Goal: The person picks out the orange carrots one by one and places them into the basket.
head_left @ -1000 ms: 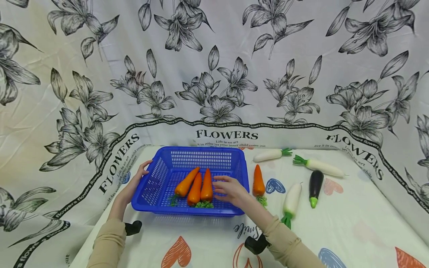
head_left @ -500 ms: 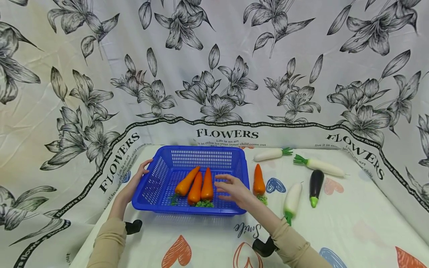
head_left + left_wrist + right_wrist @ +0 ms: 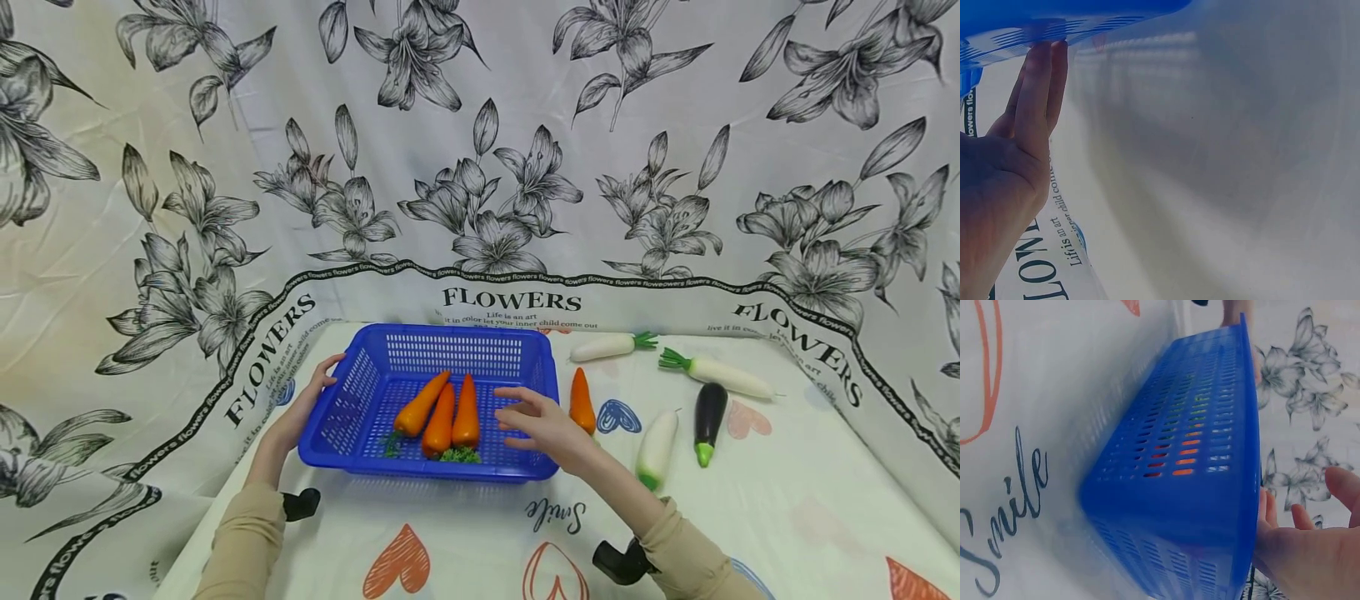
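My left hand (image 3: 303, 404) touches the left side of a blue plastic basket (image 3: 427, 472) near its rim. In the left wrist view, the straight fingers (image 3: 1035, 94) reach to the slotted basket wall. Three carrots lie together inside: a left one (image 3: 422, 406), a middle one (image 3: 439, 423) and a right one (image 3: 467, 412), leafy ends toward me. Over the basket's right side hovers my right hand (image 3: 546, 427), fingers spread and slightly bent, holding nothing. The right wrist view has this hand (image 3: 1316, 556) by the rim, with orange showing through the basket holes.
Right of the basket lies another carrot (image 3: 581, 402), partly behind my right hand. White radishes with green tops lie at the back (image 3: 602, 347), back right (image 3: 727, 377) and nearer me (image 3: 657, 446). An eggplant (image 3: 708, 417) is beside them. A patterned curtain (image 3: 510, 192) hangs behind the table.
My right hand and forearm have drifted slightly right, away from the carrots in the basket. The left hand keeps its place on the basket, and the vegetables stay put.
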### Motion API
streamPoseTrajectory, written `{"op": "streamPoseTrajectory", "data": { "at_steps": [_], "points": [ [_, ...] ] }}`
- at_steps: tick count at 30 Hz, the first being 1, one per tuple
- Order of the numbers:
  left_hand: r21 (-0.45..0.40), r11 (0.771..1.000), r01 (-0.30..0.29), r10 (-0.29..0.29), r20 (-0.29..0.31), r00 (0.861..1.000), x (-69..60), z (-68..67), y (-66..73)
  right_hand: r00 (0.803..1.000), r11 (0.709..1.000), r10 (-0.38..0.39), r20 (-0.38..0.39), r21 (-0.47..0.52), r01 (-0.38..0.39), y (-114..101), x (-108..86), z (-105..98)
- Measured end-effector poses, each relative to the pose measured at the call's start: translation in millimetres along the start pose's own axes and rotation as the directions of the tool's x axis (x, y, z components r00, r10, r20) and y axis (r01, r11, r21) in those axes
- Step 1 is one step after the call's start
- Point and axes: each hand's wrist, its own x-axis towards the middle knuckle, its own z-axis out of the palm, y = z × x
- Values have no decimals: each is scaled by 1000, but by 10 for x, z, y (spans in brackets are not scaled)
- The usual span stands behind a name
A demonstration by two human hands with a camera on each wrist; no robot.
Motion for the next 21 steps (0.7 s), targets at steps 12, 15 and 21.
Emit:
{"op": "streamPoseTrajectory", "data": {
  "at_steps": [12,15,21],
  "points": [
    [116,976,185,-168,-140,976,-459,732,983,999,999,-9,-37,-48,8,-65,-142,-243],
    [131,977,171,-153,-132,979,-453,710,954,999,999,-14,-47,-53,11,-77,-174,-296],
    [153,977,150,-130,-133,983,-424,645,854,997,998,-5,-74,-59,1,-84,-230,-392]
  ]
}}
